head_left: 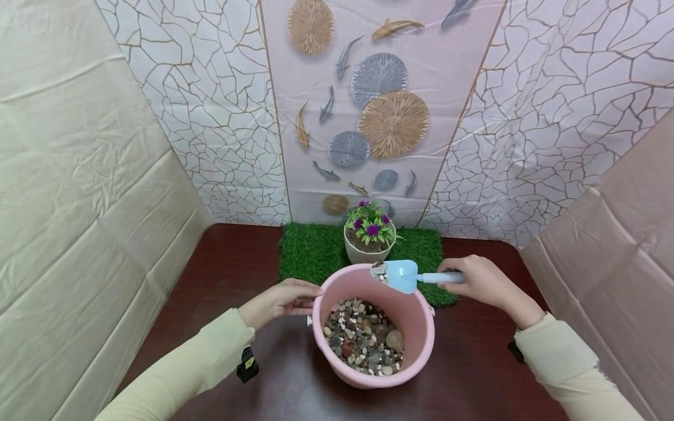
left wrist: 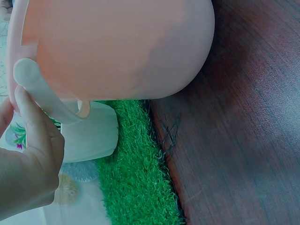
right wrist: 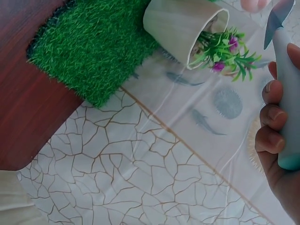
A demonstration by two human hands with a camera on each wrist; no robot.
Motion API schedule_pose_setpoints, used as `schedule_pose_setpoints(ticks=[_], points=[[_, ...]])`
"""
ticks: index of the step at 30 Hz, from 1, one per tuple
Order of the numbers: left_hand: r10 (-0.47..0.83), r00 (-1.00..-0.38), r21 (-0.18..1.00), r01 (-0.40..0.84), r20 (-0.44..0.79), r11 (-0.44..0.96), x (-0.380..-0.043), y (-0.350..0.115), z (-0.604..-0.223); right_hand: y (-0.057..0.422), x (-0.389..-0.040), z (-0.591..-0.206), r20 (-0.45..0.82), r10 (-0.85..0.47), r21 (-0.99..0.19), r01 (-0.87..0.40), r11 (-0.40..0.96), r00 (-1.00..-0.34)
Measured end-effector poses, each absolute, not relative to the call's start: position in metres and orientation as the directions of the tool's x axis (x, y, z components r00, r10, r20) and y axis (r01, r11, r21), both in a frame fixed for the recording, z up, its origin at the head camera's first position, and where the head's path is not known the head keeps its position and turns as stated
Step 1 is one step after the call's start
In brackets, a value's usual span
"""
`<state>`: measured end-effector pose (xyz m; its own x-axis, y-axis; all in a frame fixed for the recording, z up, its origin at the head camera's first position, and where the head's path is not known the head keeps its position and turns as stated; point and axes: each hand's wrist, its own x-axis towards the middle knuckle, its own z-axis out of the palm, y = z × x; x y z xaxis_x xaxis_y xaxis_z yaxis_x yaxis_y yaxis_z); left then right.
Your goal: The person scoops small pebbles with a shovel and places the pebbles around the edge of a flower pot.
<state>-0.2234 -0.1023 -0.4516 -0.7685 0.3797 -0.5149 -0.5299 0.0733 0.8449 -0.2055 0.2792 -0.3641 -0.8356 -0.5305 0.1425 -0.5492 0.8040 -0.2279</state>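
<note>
A pink bucket (head_left: 426, 345) holds a bed of mixed pebbles (head_left: 363, 339). At the bucket's left side, my left hand (head_left: 279, 301) pinches the rim between thumb and fingers, close to the white handle (left wrist: 44, 93) in the left wrist view. My right hand (head_left: 481, 280) grips the pale grey-white handle of a light-blue garden trowel (head_left: 402, 276). The trowel's blade lies over the far rim area of the bucket, with a few small stones (head_left: 379, 272) at its tip. In the right wrist view, fingers (right wrist: 272, 115) curl round the trowel handle; most of the blade is out of frame.
Behind the bucket, a white pot (head_left: 367, 255) with purple flowers stands on a green artificial grass mat (head_left: 310, 251). The dark reddish-brown table (head_left: 237, 257) is enclosed by cloth-covered walls, with a patterned cloth (head_left: 231, 117) at the back.
</note>
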Motion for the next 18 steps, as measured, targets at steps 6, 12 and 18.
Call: schedule_pose_setpoints(ticks=[6, 12, 18], points=[[0.381, -0.768, 0.845, -0.529, -0.514, 0.073, -0.223, -0.102, -0.451, 0.287, -0.212, -0.364, 0.144, -0.499, -0.218, -0.519, 0.826, -0.854], [0.379, -0.769, 0.845, -0.529, -0.515, 0.074, -0.223, -0.103, -0.452, 0.296, -0.22, -0.369, 0.113, -0.464, -0.218, -0.477, 0.851, -0.879], [0.377, -0.766, 0.842, -0.535, -0.52, 0.073, -0.224, -0.102, -0.453, 0.305, -0.223, -0.376, 0.096, -0.428, -0.242, -0.439, 0.866, -0.898]])
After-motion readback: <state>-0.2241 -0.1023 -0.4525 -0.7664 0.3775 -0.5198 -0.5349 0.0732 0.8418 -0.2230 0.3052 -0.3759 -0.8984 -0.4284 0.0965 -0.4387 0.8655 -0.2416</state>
